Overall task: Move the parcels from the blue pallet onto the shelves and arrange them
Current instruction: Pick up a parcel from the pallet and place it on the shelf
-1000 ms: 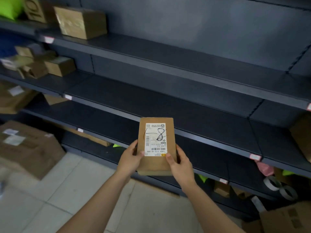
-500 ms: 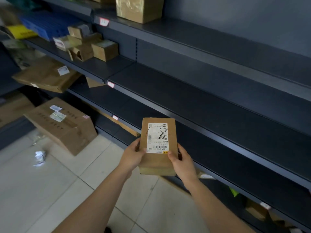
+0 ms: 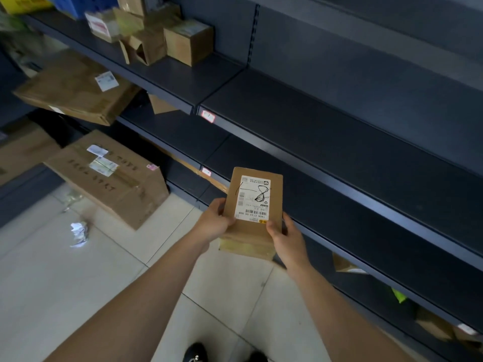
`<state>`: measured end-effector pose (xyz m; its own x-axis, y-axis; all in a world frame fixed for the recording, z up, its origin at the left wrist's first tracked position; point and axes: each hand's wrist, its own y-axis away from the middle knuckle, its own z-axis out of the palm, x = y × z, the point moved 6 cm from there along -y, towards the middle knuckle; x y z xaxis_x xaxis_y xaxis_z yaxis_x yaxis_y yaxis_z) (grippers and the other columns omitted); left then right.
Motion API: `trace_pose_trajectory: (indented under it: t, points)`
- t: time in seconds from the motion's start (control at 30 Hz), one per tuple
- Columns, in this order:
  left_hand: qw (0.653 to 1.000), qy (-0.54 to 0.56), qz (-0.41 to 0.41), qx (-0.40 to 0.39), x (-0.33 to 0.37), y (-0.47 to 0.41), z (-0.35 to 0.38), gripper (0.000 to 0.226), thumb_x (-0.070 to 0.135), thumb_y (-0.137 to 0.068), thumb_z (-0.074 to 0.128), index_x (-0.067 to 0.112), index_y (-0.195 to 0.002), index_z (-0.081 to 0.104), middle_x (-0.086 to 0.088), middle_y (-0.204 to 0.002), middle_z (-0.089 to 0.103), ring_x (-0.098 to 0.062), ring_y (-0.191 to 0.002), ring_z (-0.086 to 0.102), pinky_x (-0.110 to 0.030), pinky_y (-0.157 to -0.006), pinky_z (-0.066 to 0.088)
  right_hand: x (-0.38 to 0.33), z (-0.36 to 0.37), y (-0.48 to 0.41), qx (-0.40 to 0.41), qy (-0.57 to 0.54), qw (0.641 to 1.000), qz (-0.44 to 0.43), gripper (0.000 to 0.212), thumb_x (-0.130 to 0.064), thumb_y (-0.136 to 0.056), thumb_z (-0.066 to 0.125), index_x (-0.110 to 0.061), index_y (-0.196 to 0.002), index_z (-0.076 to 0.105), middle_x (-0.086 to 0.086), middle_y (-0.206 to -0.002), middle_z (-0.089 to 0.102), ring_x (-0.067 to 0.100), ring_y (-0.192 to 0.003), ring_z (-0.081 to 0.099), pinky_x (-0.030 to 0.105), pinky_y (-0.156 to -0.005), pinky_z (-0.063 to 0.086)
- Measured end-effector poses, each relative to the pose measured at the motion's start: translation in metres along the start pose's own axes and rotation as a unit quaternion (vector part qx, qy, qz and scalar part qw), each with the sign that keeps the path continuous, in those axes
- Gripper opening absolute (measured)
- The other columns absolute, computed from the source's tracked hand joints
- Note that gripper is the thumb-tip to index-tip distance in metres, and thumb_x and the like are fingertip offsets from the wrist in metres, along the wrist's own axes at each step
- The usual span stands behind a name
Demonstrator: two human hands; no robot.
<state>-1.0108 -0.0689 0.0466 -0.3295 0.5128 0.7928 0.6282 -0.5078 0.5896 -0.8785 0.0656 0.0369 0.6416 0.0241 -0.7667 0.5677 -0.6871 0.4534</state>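
I hold a small brown cardboard parcel point(image 3: 252, 231) with a white shipping label marked "8" in front of me, level with a lower shelf edge. My left hand point(image 3: 213, 222) grips its left side, thumb on top. On the right side my right hand point(image 3: 286, 237) grips it, the thumb pressing near the label's lower corner. The dark grey shelves point(image 3: 326, 142) run from upper left to lower right, with bare boards beside the parcel. Several small brown boxes point(image 3: 187, 41) stand on an upper shelf at the left. The blue pallet is out of view.
A large flat carton point(image 3: 75, 87) overhangs a shelf at the left. Another big carton point(image 3: 109, 176) leans on the tiled floor below it, beside a crumpled scrap of foil point(image 3: 78, 232). More parcels point(image 3: 431, 322) sit on the bottom shelf at the lower right. My shoes point(image 3: 196, 352) show at the bottom.
The view has swung left and down along the shelves, bringing the cartons on the floor and the small boxes closer. Both hands keep the same grip on the parcel.
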Motion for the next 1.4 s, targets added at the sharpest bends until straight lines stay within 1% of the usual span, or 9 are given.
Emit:
trace_pose_trajectory:
  t: [0.27,0.5,0.6,0.77,0.87,1.0,1.13,1.27,1.4]
  points:
    - [0.999,0.013,-0.016,-0.028,0.004,-0.092,-0.038,0.058,0.001,-0.089,0.054,0.025,-0.14,0.043,0.003,-0.133,0.055,-0.02,-0.121,0.05,-0.038,-0.108,0.037,-0.021,0.049,-0.081,-0.036,-0.074,0.996,0.018,0.047,-0.024,-0.095,0.058,-0.034,-0.139,0.044,-0.008,-0.121,0.058,0.011,-0.107,0.056,0.035,-0.092,0.048]
    - [0.999,0.021,0.021,-0.024,0.006,-0.194,-0.052,0.06,-0.005,-0.088,0.051,0.026,-0.139,0.046,0.005,-0.112,0.057,-0.015,-0.106,0.053,-0.022,-0.085,0.038,-0.023,0.081,-0.177,-0.019,-0.108,0.994,0.018,0.053,-0.018,-0.095,0.058,-0.029,-0.143,0.04,-0.004,-0.125,0.056,0.02,-0.117,0.056,0.047,-0.103,0.045]
    - [0.999,0.017,0.043,-0.022,0.003,-0.229,-0.054,0.057,-0.007,-0.09,0.049,0.025,-0.137,0.047,0.017,-0.09,0.053,-0.006,-0.088,0.053,-0.013,-0.073,0.042,-0.014,0.097,-0.21,-0.004,-0.123,0.992,0.021,0.057,-0.018,-0.095,0.059,-0.025,-0.146,0.036,-0.001,-0.13,0.055,0.02,-0.117,0.056,0.045,-0.103,0.045]
    - [0.996,0.017,0.084,-0.031,-0.009,-0.287,-0.055,0.053,-0.005,-0.093,0.051,0.033,-0.129,0.043,0.022,-0.09,0.05,0.006,-0.08,0.05,0.004,-0.055,0.039,0.003,0.121,-0.256,0.03,-0.147,0.989,0.006,0.047,-0.02,-0.095,0.059,-0.024,-0.139,0.042,0.0,-0.122,0.06,0.016,-0.108,0.059,0.035,-0.096,0.049]
    - [0.994,0.009,0.105,-0.04,-0.017,-0.324,-0.056,0.048,-0.002,-0.095,0.051,0.026,-0.133,0.049,0.019,-0.097,0.056,0.005,-0.083,0.053,0.001,-0.063,0.041,0.015,0.136,-0.284,0.053,-0.168,0.984,-0.011,0.043,-0.022,-0.094,0.06,-0.025,-0.134,0.043,0.001,-0.116,0.063,0.015,-0.105,0.062,0.036,-0.096,0.05]
    - [0.99,0.006,0.134,-0.031,-0.023,-0.37,-0.057,0.053,0.011,-0.095,0.057,0.023,-0.144,0.041,0.002,-0.137,0.043,-0.006,-0.114,0.043,-0.02,-0.096,0.035,0.026,0.148,-0.321,0.067,-0.214,0.974,-0.038,0.033,-0.02,-0.095,0.06,-0.03,-0.121,0.043,-0.007,-0.103,0.064,0.008,-0.098,0.064,0.03,-0.09,0.051]
    - [0.985,0.018,0.168,-0.028,-0.021,-0.404,-0.051,0.053,0.013,-0.096,0.057,0.022,-0.145,0.04,0.004,-0.137,0.041,-0.005,-0.116,0.041,-0.02,-0.097,0.033,0.03,0.149,-0.351,0.085,-0.23,0.967,-0.065,0.032,-0.021,-0.096,0.058,-0.031,-0.124,0.045,-0.014,-0.099,0.064,-0.003,-0.088,0.064,0.016,-0.076,0.052]
    - [0.981,0.038,0.187,-0.026,-0.015,-0.428,-0.042,0.051,0.014,-0.096,0.057,0.019,-0.145,0.041,0.003,-0.139,0.045,-0.011,-0.122,0.048,-0.023,-0.104,0.039,0.03,0.144,-0.375,0.097,-0.23,0.965,-0.084,0.025,-0.022,-0.097,0.056,-0.04,-0.112,0.049,-0.017,-0.102,0.064,-0.003,-0.093,0.063,0.018,-0.082,0.05]
    - [0.98,0.047,0.193,-0.022,-0.004,-0.445,-0.037,0.046,0.014,-0.098,0.054,0.015,-0.142,0.044,-0.001,-0.132,0.055,-0.015,-0.119,0.055,-0.026,-0.1,0.045,0.025,0.139,-0.392,0.09,-0.232,0.963,-0.101,0.036,-0.02,-0.098,0.054,-0.029,-0.132,0.049,-0.019,-0.107,0.063,-0.003,-0.099,0.061,0.016,-0.082,0.05]
